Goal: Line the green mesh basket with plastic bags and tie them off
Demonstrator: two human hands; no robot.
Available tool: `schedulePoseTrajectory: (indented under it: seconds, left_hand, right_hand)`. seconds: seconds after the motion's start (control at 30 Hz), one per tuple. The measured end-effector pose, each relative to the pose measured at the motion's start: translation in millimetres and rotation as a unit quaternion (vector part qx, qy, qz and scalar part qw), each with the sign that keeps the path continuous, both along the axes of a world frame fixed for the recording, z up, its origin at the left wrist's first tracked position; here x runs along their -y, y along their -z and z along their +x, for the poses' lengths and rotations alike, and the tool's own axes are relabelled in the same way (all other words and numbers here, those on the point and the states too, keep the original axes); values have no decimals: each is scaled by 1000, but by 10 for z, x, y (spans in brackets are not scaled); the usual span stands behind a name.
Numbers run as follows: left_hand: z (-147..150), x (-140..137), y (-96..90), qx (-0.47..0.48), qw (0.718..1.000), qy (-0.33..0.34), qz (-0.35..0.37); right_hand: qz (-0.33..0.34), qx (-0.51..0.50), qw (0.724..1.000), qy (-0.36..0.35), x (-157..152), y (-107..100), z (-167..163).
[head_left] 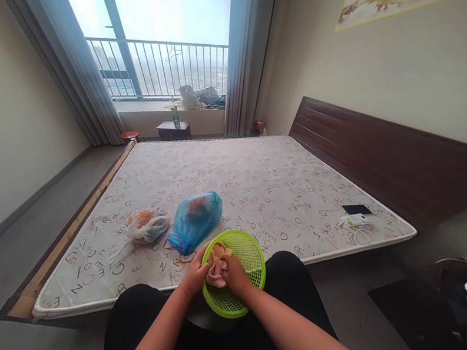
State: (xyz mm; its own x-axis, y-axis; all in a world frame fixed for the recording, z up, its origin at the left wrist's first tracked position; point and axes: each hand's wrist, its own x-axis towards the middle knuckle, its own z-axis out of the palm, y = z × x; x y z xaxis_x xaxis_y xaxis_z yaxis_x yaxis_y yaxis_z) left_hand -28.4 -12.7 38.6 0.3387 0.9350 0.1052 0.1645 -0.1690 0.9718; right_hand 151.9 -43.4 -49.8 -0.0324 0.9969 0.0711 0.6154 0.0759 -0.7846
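A lime-green mesh basket (253,255) rests at my lap, between my knees. My left hand (195,273) is closed at its left side, with the thumb over the rim beside a crumpled pink cloth (217,274). Inside the basket, my right hand (234,271) pinches that cloth, which has a tan part near its top. The cloth's exact kind is hard to make out. Just beyond the basket lies a tied blue plastic bag (196,217) with something reddish inside. To its left sits a clear plastic bag (147,225) with orange contents.
A mattress (260,176) printed with letters spreads ahead, its dark headboard (382,156) on the right. A black phone (356,210) and a white cable (362,234) lie near its right edge. A bottle (175,115) stands on a small nightstand (173,130) by the window.
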Motion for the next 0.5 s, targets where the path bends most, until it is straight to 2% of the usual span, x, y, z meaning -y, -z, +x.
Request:
schedulePoseTrajectory:
  seconds: [0.1, 0.27, 0.37, 0.5]
  left_hand:
    - [7, 5, -24, 3, 1000, -4, 6]
    - [-3, 5, -24, -3, 1000, -2, 19]
    - [-11, 8, -9, -16, 1000, 1, 20]
    - [-2, 30, -26, -25, 999, 9, 25]
  right_hand:
    - [38, 3, 999, -10, -45, -57, 45]
    - [66, 83, 989, -104, 5, -59, 46]
    - [19, 138, 976, -169, 45, -10, 31]
    - [-57, 160, 970, -174, 50, 33, 46]
